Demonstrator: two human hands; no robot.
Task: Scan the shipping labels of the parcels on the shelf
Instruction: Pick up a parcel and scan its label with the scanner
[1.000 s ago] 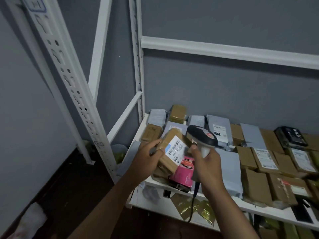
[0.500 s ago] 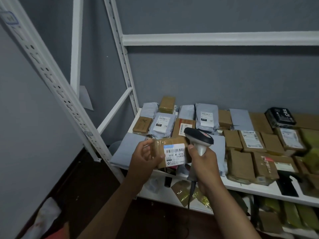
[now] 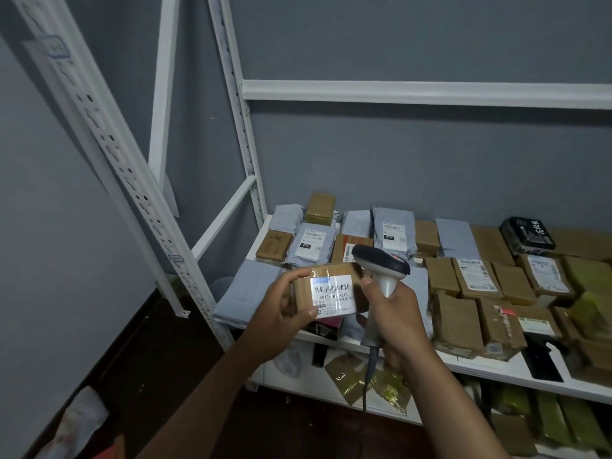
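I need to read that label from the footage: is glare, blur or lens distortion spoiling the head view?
Head view: dim, even light. Glare off the tape crosses the label on the small box, washing out middle characters. The left hand holds it; the right hand grips the scanner. Wide-angle distortion tilts the shelf posts; the right edge parcels look soft.

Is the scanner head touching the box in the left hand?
Cannot tell. In the head view the scanner head overlaps the upper right corner of the box held by the left hand, so neither contact nor gap shows.
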